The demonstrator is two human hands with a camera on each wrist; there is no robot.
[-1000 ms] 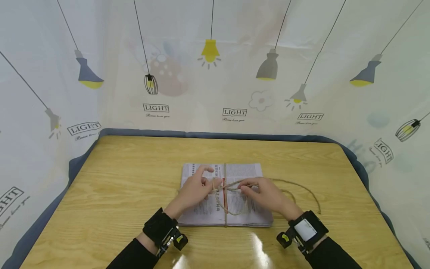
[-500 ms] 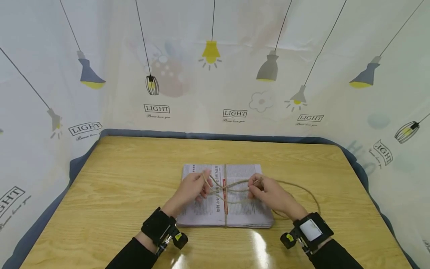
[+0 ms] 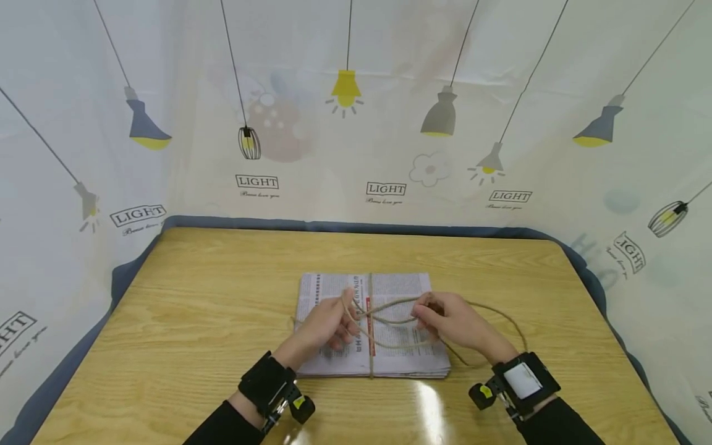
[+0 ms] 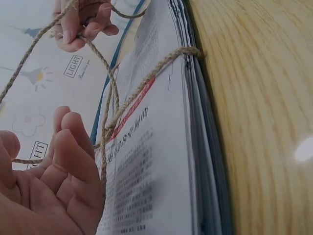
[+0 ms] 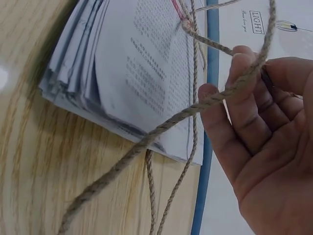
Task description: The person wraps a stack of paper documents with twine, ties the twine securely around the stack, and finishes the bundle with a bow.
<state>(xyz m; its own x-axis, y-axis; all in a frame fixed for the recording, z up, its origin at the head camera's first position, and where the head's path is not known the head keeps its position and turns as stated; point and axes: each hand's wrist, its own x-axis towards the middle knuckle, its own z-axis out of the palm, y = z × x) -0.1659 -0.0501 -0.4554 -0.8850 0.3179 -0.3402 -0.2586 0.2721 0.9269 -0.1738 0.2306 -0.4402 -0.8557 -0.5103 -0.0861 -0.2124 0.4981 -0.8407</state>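
Note:
A flat stack of folded newspapers (image 3: 408, 366) lies in the middle of the table, with jute twine (image 5: 166, 126) running across it and crossing at its centre. My left hand (image 3: 327, 322) is over the left half of the stack, palm turned inward and fingers loosely bent. One strand passes over this hand between thumb and forefinger. Over the right half, my right hand (image 3: 452, 319) pinches twine between thumb and fingertips. In the right wrist view a thick strand crosses in front of the right fingers (image 5: 244, 112). Loose loops hang between both hands.
The wooden table (image 3: 222, 272) surrounds the stack. Twine trails off its right side onto the tabletop. A pale curtain (image 3: 311, 204) printed with lamps borders the table behind and at the sides. Each wrist wears a black strap with a small camera (image 3: 483, 395).
My right hand has shifted to the right, spreading the strands. My left forefinger, earlier held out over the papers, has come in beside the thumb, and the twine now runs over the hand.

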